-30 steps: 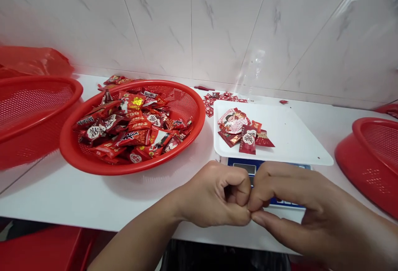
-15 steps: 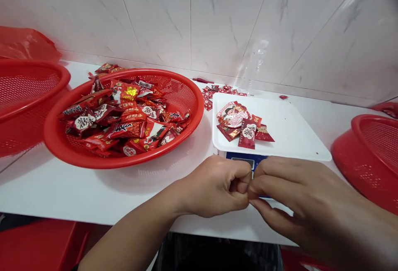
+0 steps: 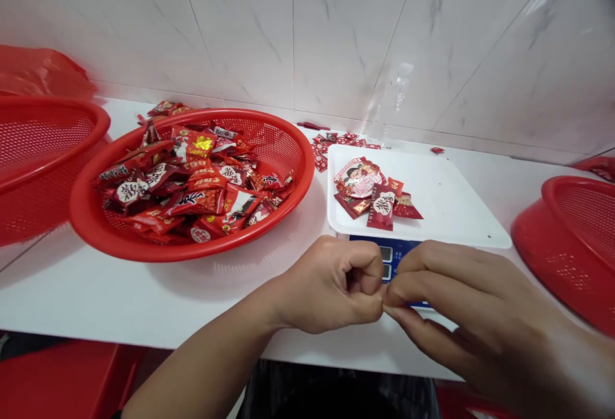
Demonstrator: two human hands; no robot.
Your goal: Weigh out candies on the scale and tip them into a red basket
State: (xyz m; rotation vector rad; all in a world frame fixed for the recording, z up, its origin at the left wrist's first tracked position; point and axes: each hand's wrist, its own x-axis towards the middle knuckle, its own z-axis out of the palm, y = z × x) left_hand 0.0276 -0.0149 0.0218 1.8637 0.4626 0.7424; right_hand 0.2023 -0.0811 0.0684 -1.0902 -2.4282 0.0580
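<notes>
My left hand (image 3: 331, 284) is curled into a fist at the near edge of the white table, in front of a weighing scale (image 3: 398, 259). My right hand (image 3: 461, 303) meets it fingertip to fingertip, thumb and forefinger pinched together. What the fingers pinch is hidden between them. The scale's white tray (image 3: 446, 204) holds a few red wrapped candies (image 3: 377, 195). Left of the scale stands a red mesh basket (image 3: 283, 150) filled with several red wrapped candies (image 3: 192, 182).
Another red basket (image 3: 43, 150) stands at far left with a red plastic bag (image 3: 43, 73) behind it. A third red basket (image 3: 571, 233) is at the right edge. Small red wrappers (image 3: 336, 143) lie by the tiled wall. A red stool (image 3: 62, 380) sits below the table.
Both hands stay pinched together in the same spot; the fingers shift slightly. The view has tilted a little, so the scale's display shows more between the hands.
</notes>
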